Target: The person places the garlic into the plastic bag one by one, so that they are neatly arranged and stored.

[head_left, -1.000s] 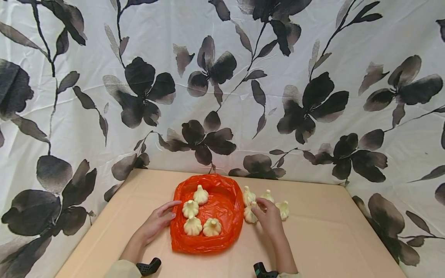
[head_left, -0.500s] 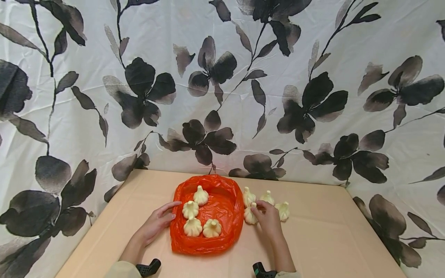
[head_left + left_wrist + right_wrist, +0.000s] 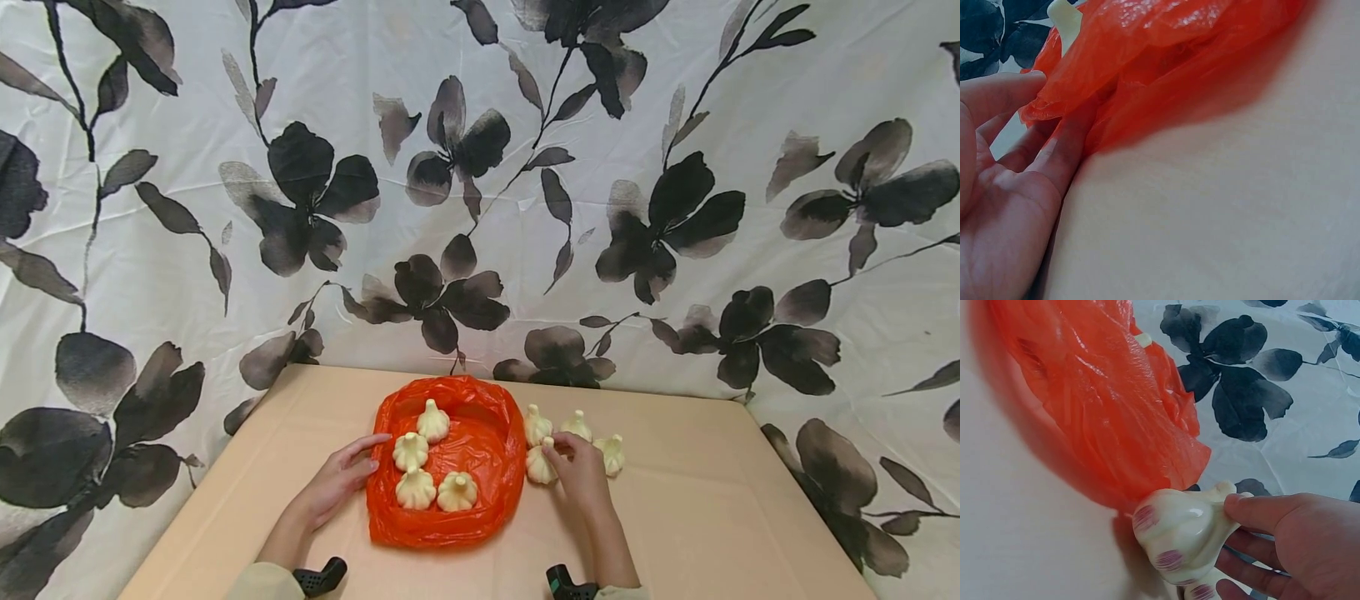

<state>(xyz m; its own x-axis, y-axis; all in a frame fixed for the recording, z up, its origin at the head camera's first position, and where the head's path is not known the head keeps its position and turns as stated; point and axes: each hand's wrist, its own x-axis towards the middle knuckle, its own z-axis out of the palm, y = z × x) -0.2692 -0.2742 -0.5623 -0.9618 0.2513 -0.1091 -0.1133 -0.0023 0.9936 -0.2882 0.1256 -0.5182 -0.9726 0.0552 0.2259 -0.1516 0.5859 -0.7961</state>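
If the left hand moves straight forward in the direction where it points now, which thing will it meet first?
The red bag: the left hand touches its side. Past it, perhaps one of the garlic bulbs inside, though depth is hard to judge.

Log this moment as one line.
left hand: holds bag edge | right hand: pinches garlic stem | in bag: four bulbs | table: three others beside bag

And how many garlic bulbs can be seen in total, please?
8. Four bulbs sit in the red bag; three stand on the table to its right; the right hand pinches one more beside the bag. Others may be hidden by folds or hand.
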